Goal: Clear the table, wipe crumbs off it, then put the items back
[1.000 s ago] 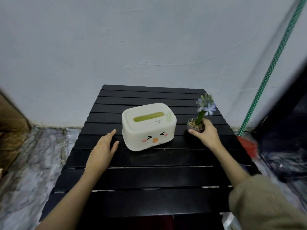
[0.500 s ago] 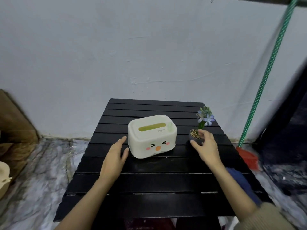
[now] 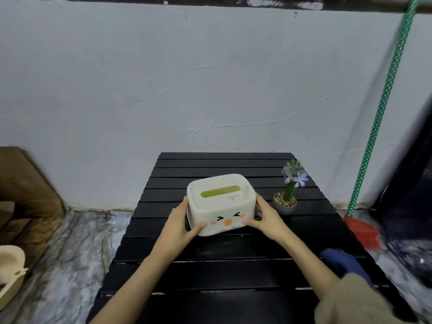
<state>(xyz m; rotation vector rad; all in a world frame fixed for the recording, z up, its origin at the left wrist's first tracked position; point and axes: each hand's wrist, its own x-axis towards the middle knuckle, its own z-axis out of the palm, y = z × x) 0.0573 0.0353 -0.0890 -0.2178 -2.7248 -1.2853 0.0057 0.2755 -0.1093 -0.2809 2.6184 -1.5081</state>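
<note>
The cream rounded plastic tissue box with a cartoon face (image 3: 221, 204) sits mid-table on the black slatted table (image 3: 210, 265), clasped between my left hand (image 3: 180, 224) and right hand (image 3: 267, 217). Lifting carelessly, my right elbow might topple the small potted purple flower (image 3: 286, 198) just beside it.

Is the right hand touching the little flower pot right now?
Apart. The head view shows the right hand on the tissue box, with bare table between it and the flower pot.

Both hands clasped on cream tissue box (image 3: 221, 204): left hand (image 3: 178, 226) at left side, right hand (image 3: 266, 217) at right. Box on black slatted table (image 3: 210, 260), small potted flower (image 3: 286, 199) just beside, blue cloth (image 3: 343, 263) near right edge.
</note>
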